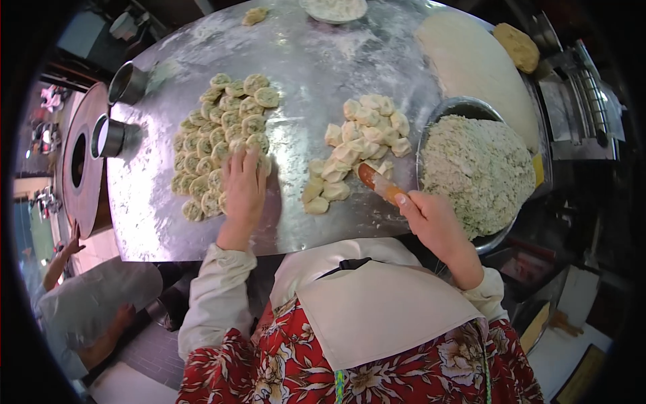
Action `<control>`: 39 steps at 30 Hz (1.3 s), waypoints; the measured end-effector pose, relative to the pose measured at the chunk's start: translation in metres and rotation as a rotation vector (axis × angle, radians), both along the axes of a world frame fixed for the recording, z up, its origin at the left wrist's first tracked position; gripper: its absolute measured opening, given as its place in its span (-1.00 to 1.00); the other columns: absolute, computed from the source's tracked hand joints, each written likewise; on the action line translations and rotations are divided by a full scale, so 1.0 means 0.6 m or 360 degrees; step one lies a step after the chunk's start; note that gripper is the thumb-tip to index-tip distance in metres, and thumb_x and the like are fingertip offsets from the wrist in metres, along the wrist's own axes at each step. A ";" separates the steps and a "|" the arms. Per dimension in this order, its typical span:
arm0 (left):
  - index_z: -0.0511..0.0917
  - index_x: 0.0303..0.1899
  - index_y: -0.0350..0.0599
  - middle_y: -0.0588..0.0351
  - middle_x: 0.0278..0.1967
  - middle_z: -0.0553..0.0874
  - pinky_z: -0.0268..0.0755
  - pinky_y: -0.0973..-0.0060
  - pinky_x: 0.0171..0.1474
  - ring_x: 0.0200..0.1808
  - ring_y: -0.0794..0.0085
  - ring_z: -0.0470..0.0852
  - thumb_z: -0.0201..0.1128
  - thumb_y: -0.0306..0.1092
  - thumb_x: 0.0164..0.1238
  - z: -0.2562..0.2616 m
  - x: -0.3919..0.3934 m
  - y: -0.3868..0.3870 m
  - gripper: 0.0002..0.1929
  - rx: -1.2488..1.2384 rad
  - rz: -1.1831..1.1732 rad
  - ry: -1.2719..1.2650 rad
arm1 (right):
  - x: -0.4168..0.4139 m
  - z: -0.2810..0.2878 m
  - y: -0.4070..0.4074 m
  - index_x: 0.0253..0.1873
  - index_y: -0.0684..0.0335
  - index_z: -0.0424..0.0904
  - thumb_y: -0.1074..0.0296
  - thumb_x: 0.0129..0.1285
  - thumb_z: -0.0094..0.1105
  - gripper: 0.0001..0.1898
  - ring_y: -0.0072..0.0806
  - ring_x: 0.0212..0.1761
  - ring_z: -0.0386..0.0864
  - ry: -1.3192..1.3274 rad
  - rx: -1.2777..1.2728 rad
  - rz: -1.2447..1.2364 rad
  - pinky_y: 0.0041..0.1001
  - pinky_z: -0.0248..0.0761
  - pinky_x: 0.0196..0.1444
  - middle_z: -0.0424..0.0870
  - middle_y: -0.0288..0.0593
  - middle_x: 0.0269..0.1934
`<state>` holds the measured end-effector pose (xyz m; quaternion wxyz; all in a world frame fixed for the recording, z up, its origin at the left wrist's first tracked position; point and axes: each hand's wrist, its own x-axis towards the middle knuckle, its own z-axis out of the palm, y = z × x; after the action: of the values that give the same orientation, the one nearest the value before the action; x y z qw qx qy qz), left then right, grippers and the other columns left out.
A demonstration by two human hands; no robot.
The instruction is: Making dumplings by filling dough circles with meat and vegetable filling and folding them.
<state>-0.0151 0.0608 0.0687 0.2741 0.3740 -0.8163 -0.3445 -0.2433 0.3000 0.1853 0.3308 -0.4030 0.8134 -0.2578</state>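
My left hand [245, 177] rests palm down over the right side of a cluster of flattened filled dough rounds [203, 149], its fingers stretched forward. What lies beneath the palm is hidden. In my right hand [438, 222] is the end of a short, smooth wooden stick [378, 183], its rounded tip pointing toward a heap of pale dough pieces [366, 131]. Whitish residue coats part of the stick. To the right of that heap, a metal bowl [420, 161] holds a mound of pale filling flecked with green [474, 171].
Flour dusts the metal worktable [298, 151]. A large dough slab [469, 65] lies at back right, beside a yellowish lump [516, 48]. A flour bowl [334, 10] stands at the far edge, metal containers [112, 136] at left. Another person's arm [63, 257] shows at lower left.
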 end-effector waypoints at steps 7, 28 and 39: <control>0.51 0.15 -0.23 -0.13 -0.05 0.64 0.40 0.23 0.08 0.00 0.06 0.59 0.23 -0.28 0.30 -0.026 -0.148 0.000 -0.58 0.0156 -0.0298 -0.0223 | 0.013 -0.003 0.037 -0.43 0.36 0.39 0.17 0.46 0.03 -0.59 0.05 -0.61 0.35 0.0020 0.0059 -0.0219 -0.18 0.20 -0.53 0.39 0.15 -0.61; 0.54 0.14 -0.25 -0.05 0.16 0.55 0.38 0.33 0.23 0.16 0.13 0.53 0.16 -0.47 0.34 -0.052 0.088 0.090 -0.65 0.0175 -0.0273 -0.0175 | -0.007 0.003 0.038 -0.38 0.36 0.42 0.17 0.45 0.07 -0.63 -0.08 -0.62 0.29 -0.0108 -0.0074 -0.0118 -0.27 0.22 -0.51 0.35 0.07 -0.62; 0.20 0.42 -0.31 -0.09 0.45 0.25 -0.08 0.25 0.53 0.50 0.10 0.15 -0.10 -0.32 0.45 -0.076 -0.009 0.110 -0.45 -0.0691 -0.0389 -0.1035 | -0.096 0.084 0.131 -0.30 0.28 0.50 0.15 0.53 -0.03 -0.66 -0.76 -0.62 0.34 -0.0545 -0.0309 -0.0629 -0.67 0.18 -0.57 0.49 -0.40 -0.60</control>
<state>-0.0207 0.1271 0.0230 0.0315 0.2971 -0.9526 -0.0582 -0.3006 0.3784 0.2356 0.3665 -0.2169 0.7800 -0.4585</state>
